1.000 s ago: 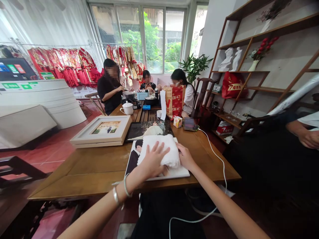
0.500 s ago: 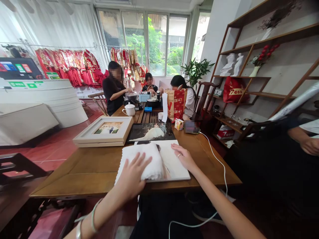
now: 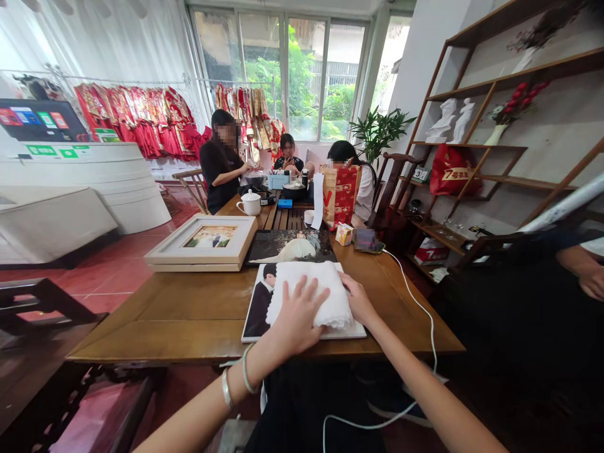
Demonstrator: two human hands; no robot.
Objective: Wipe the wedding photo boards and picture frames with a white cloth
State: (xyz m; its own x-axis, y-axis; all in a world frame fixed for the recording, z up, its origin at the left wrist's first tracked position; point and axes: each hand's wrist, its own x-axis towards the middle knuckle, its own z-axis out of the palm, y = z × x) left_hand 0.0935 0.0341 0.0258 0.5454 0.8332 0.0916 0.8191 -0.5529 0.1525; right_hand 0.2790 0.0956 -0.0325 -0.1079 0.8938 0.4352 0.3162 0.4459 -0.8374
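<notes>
Touching the cloth (image 3: pixel 336 303), my left hand (image 3: pixel 299 318) had fingers spread; my right hand (image 3: pixel 359 301), grip unclear, met the photo's (image 3: pixel 258 311) edge.

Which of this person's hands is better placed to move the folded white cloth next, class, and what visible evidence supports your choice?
Probably the left hand: it lies spread on the folded white cloth. The right hand is beside the cloth, at the right edge of the rectangular white-edged photo panel.

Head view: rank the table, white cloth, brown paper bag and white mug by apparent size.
1. Table
2. White cloth, partly covered by the left hand
3. Brown paper bag
4. White mug
</notes>
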